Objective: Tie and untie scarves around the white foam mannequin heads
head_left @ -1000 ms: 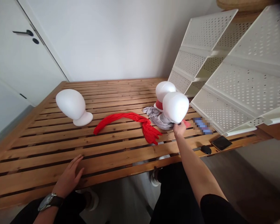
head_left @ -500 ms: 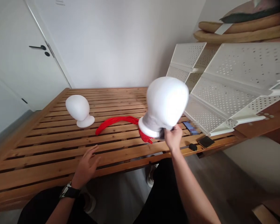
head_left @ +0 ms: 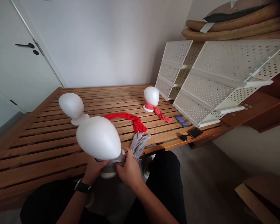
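**Both hands at neck of near white head, grey scarf round it**

R hand (head_left: pixel 130 170) pinches the grey scarf (head_left: pixel 139 145) at the neck of the near head (head_left: pixel 99 137), fingers bent in on the cloth. L hand (head_left: pixel 92 167) at other side of neck, thumb lying across scarf; rest of its fingers hidden, so can't tell how firmly it's closed. Watch (head_left: pixel 82 186) on L wrist.

Near head tilted, at front edge of slatted surface (head_left: pixel 37 147); scarf's loose end trails to R, its tip by the fringed end of a bright red scarf (head_left: pixel 121 116), which lies in a curve on the slats.

Further out: bare white head (head_left: pixel 71 105) back L, leaning. Back R, smaller-looking white head (head_left: pixel 151 94) upright w/ coral scarf (head_left: pixel 162 115) round neck, tail on slats. R of that, blurred blue item (head_left: pixel 181 120), then flat black item (head_left: pixel 195 133) & small black item (head_left: pixel 183 137) nr front edge. White perforated racks (head_left: pixel 200 81) far R, cushions (head_left: pixel 235 29) above.
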The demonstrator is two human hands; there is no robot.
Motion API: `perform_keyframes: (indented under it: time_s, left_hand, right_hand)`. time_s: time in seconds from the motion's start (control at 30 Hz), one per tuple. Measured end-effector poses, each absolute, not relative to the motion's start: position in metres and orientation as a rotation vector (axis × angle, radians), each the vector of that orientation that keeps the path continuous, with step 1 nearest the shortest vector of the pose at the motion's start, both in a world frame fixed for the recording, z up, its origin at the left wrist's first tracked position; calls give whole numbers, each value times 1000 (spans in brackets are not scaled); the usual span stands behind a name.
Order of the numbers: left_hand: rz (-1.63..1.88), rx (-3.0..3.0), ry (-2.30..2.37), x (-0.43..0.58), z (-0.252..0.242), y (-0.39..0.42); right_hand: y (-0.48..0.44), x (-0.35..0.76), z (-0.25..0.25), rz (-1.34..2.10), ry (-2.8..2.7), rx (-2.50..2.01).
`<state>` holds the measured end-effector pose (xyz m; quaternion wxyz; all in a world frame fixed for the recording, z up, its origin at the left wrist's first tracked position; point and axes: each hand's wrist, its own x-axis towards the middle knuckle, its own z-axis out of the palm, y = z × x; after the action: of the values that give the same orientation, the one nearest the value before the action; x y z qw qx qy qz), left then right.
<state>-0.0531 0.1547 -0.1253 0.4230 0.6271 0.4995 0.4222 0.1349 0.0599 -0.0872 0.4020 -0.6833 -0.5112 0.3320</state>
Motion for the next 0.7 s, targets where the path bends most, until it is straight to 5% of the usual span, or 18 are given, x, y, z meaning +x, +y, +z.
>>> perform_keyframes:
  time_s: [0.47,0.7]
  left_hand:
    - [1457,1645,1145,-63,-53,271]
    - [1028,1735,984,-35,-76,292]
  right_hand:
    - [32,169,-112,1817,-1024,-986]
    - [31,167,-139,1454,-1822,-1468]
